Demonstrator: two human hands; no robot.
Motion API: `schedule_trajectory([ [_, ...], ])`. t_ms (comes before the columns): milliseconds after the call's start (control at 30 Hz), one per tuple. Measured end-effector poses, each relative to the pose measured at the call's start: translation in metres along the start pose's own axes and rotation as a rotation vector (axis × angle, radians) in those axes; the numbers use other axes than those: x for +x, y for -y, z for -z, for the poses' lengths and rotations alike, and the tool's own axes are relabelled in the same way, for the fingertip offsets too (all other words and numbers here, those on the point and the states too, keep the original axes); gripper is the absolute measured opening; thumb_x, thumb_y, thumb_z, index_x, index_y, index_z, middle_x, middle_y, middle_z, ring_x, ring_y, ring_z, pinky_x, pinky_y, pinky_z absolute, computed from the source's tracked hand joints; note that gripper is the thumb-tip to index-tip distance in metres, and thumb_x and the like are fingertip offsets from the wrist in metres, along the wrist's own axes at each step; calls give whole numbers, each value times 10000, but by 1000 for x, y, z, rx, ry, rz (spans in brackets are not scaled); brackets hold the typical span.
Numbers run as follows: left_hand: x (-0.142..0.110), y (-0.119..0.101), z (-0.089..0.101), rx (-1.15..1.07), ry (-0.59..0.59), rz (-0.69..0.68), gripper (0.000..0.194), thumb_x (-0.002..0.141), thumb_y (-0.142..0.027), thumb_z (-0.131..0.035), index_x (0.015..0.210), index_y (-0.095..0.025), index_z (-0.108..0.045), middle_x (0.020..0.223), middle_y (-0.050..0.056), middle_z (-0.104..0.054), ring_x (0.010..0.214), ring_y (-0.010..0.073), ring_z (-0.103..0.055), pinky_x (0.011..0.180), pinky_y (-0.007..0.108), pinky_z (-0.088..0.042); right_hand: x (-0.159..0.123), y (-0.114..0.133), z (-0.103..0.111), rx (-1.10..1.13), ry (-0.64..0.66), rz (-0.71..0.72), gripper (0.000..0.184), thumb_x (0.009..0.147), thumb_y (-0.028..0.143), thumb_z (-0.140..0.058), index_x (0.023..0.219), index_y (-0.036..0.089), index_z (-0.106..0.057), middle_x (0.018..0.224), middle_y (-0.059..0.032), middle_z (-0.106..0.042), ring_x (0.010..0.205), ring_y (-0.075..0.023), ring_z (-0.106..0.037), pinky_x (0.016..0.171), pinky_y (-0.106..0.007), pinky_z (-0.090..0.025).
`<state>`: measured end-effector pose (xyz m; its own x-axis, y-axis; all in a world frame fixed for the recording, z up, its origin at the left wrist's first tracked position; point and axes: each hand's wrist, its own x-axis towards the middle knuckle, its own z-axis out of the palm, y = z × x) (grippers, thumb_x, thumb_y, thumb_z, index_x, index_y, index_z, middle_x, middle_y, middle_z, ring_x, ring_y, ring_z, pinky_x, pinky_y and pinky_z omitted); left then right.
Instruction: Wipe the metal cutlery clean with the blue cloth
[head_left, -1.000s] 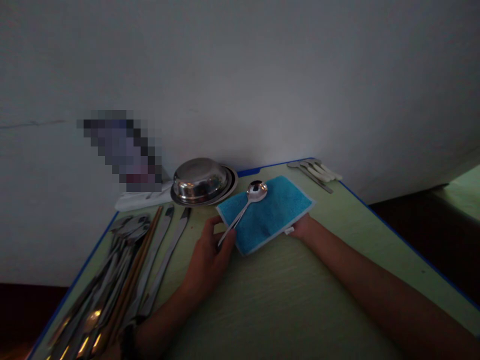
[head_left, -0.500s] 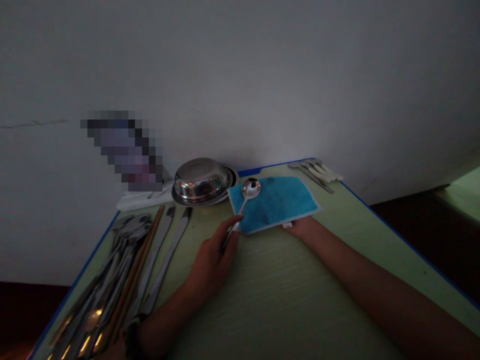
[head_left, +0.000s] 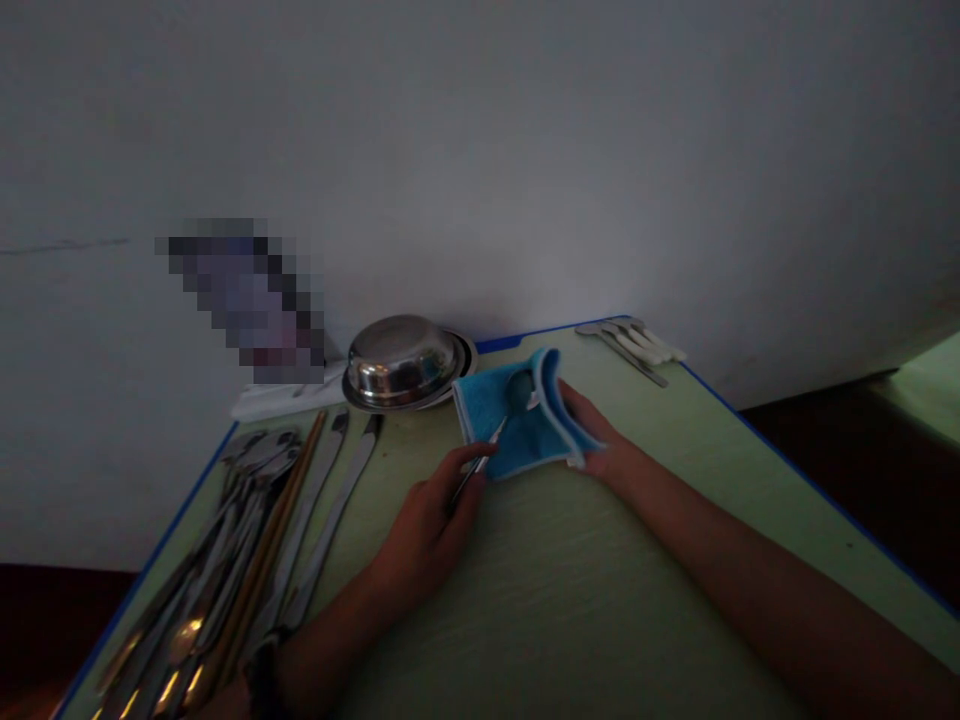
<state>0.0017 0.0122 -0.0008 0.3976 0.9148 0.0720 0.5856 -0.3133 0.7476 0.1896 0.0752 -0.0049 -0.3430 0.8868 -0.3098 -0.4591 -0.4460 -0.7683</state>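
Observation:
My left hand (head_left: 442,510) pinches the handle of a metal spoon (head_left: 519,393), whose bowl lies over a blue cloth (head_left: 499,440). Under and behind the cloth's right side is my right hand (head_left: 589,425), its fingers mostly hidden by the fabric. The cloth's right edge is bent up and curls toward the spoon bowl. Several spoons (head_left: 266,455), a pair of wooden chopsticks (head_left: 281,520) and two table knives (head_left: 341,515) lie left of my left hand.
An upturned steel bowl (head_left: 405,355) rests on plates at the back, against the wall (head_left: 525,150). Cutlery with white handles (head_left: 637,345) lies at the far right corner of the green table (head_left: 540,600). A pixelated object leans at the left back.
My right hand has folded the cloth's right side up toward the spoon. The spoon has shifted slightly right, its bowl now shaded by the cloth.

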Motion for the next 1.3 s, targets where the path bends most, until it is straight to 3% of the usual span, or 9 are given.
schedule_trajectory([
  [100,0,-1,1,-1,23,-2,279,885,-273,-364,1133,-181,-453,554,-71,-468,462,84,-408,458,194,-295,5,-7,2,30,-25,36,204,747,335,-565,871,177,-597,747,-36,-680,655,-168,-646,723,-363,-519],
  [233,-1,-1,2,-22,68,-44,221,878,-264,-376,1037,-180,-506,659,-35,-567,549,98,-499,524,201,-371,6,-12,2,-1,-103,147,155,724,250,-606,861,180,-589,715,-10,-681,603,-144,-639,714,-343,-527],
  [467,-2,0,1,23,84,-75,179,868,-263,-386,902,-185,-543,626,-42,-531,512,92,-460,498,200,-346,8,-13,-1,25,-133,158,132,758,270,-572,849,177,-599,752,-27,-693,665,-159,-652,740,-343,-524],
  [733,-3,2,0,27,154,-75,213,876,-290,-368,928,-188,-547,546,-63,-467,450,81,-413,458,196,-295,15,-13,3,167,-135,123,352,784,417,-520,1022,160,-555,920,-77,-681,854,-188,-641,809,-367,-510],
  [967,-4,-3,4,37,227,-97,231,875,-307,-374,950,-193,-561,605,-36,-543,477,90,-454,494,208,-335,16,-14,4,200,-108,109,410,781,444,-510,1063,147,-537,959,-94,-672,891,-198,-632,826,-374,-503],
  [1100,-6,-8,12,68,312,-156,234,858,-285,-392,964,-214,-588,631,-28,-579,564,119,-520,628,244,-400,15,-13,4,186,-86,87,390,792,428,-500,1060,149,-543,943,-95,-675,885,-199,-635,823,-376,-503],
  [1300,-7,-8,16,73,343,-171,263,856,-242,-361,974,-220,-595,721,-7,-620,691,154,-557,742,287,-403,13,-11,2,188,-61,52,385,802,423,-484,1063,146,-547,944,-93,-674,891,-194,-634,837,-373,-495],
])
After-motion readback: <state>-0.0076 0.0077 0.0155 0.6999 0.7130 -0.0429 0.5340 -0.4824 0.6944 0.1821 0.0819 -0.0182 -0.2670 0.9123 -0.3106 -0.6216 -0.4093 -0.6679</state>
